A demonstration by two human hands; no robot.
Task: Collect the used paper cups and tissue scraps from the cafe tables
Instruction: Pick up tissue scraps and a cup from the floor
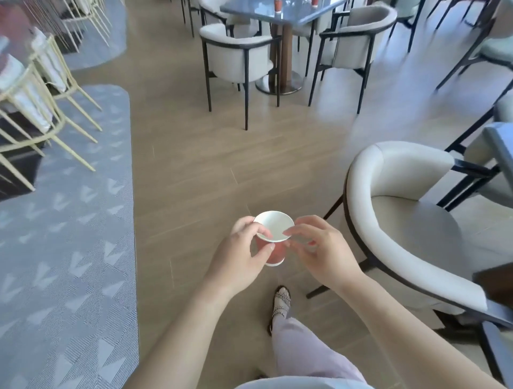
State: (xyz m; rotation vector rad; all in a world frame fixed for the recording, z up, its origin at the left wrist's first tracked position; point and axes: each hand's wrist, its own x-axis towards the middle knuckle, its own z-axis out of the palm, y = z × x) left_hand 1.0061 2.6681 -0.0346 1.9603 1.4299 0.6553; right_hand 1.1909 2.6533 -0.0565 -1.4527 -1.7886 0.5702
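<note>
A red paper cup (275, 254) with a white inside is held upright in front of me, above the wooden floor. My left hand (240, 255) wraps its left side, thumb across the red wall. My right hand (319, 250) pinches the cup's right rim with its fingertips. The cup's white inside shows no scraps that I can make out. Far ahead, a grey table (280, 11) carries two more red cups, one (277, 5) near its middle and one (314, 2) at the top edge.
A white armchair (402, 222) stands close on my right, with a table corner (499, 147) beyond it. Two more white armchairs (236, 55) flank the far table. Gold-legged chairs (33, 91) line the left on a grey carpet (63, 250). Wooden floor runs ahead.
</note>
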